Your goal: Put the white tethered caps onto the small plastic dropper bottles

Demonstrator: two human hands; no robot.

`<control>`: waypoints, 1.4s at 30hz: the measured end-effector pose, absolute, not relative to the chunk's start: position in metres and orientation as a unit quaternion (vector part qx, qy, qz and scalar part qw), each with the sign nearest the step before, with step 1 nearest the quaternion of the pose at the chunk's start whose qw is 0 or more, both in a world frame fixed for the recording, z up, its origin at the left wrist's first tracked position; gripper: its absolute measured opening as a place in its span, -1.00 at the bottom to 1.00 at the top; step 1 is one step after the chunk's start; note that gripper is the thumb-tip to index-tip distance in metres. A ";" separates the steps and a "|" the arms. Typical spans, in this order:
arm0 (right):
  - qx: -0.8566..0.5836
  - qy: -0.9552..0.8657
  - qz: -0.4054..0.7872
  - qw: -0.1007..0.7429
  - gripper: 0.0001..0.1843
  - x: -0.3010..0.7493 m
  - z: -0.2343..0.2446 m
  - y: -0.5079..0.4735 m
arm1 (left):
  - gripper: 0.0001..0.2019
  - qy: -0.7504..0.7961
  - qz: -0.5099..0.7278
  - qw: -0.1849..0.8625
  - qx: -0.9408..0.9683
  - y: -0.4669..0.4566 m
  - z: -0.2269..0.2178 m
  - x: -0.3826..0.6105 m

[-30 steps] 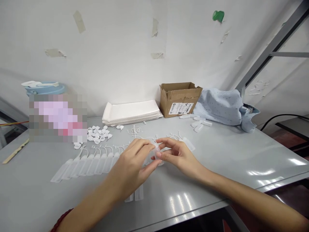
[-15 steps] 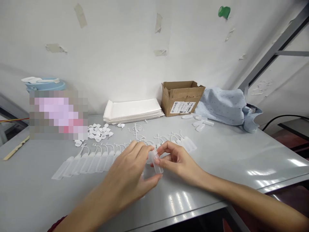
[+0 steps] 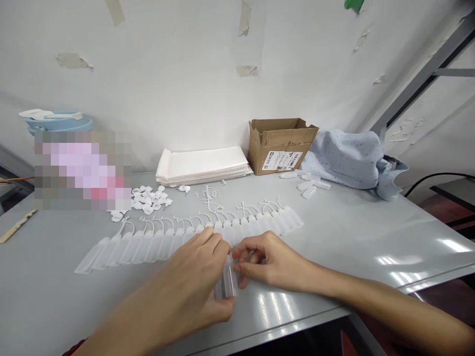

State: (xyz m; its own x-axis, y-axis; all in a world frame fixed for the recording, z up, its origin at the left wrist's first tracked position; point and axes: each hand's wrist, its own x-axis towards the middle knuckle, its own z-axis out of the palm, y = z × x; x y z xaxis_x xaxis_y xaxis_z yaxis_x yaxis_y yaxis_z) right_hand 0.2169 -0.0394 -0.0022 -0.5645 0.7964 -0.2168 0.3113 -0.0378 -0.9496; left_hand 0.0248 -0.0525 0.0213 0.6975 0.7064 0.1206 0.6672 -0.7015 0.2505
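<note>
My left hand point(image 3: 193, 279) and my right hand point(image 3: 265, 259) meet near the front of the grey table point(image 3: 352, 237), both with fingers curled on small clear plastic tubes point(image 3: 228, 282) that rest on the table. The left thumb lies under the tubes, the right fingertips pinch their top end. Just behind the hands a long row of clear tubes with white looped caps point(image 3: 193, 235) lies side by side across the table.
Loose white caps point(image 3: 150, 200) lie at the back left, with a stack of white bags point(image 3: 202, 165), an open cardboard box point(image 3: 280, 143) and a blue cloth point(image 3: 345, 160) along the wall. A few loose tubes point(image 3: 309, 185) lie by the box. A blue container point(image 3: 55, 121) stands far left.
Both hands came down and toward me with the tube, from above the row to the table's front. The row behind them now shows in full.
</note>
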 end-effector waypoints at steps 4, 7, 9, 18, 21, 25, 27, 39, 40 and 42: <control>-0.419 -0.666 0.584 0.198 -0.86 0.215 -0.008 -0.041 | -0.86 0.383 0.056 0.120 0.914 -0.052 0.021 0.023; -0.428 -0.676 0.571 0.185 -0.84 0.215 -0.010 -0.041 | -0.86 0.391 0.028 0.139 0.909 -0.052 0.024 0.025; -0.433 -0.685 0.559 0.178 -0.84 0.215 -0.009 -0.041 | -0.85 0.401 0.013 0.156 0.902 -0.052 0.027 0.026; -0.448 -0.762 0.439 0.161 -0.82 0.214 -0.004 -0.040 | -0.88 0.423 -0.012 0.204 0.883 -0.056 0.031 0.021; -0.445 -0.769 0.430 0.159 -0.81 0.214 -0.005 -0.041 | -0.87 0.415 -0.005 0.198 0.888 -0.057 0.029 0.018; -0.441 -0.773 0.426 0.161 -0.81 0.213 -0.007 -0.040 | -0.87 0.405 0.017 0.190 0.894 -0.054 0.026 0.015; -0.442 -0.776 0.421 0.160 -0.82 0.212 -0.008 -0.040 | -0.86 0.409 0.038 0.192 0.891 -0.050 0.027 0.014; -0.437 -0.767 0.440 0.164 -0.90 0.218 -0.002 -0.038 | -0.82 0.558 0.262 0.118 0.778 -0.015 0.029 0.007; -0.435 -0.757 0.458 0.168 -0.90 0.221 0.002 -0.035 | -0.81 0.565 0.263 0.116 0.773 -0.011 0.026 0.005; -0.432 -0.731 0.495 0.183 -0.85 0.230 0.011 -0.026 | -0.76 0.574 0.260 0.107 0.769 -0.002 0.020 0.001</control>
State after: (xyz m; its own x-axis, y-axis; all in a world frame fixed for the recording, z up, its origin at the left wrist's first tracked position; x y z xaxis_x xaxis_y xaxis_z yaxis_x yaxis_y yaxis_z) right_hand 0.2301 -0.0262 0.0110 -0.5603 0.8129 -0.1590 0.4497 0.1373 -0.8826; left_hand 0.0014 -0.0017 0.0197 0.2052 0.9389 0.2764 0.8272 -0.3173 0.4637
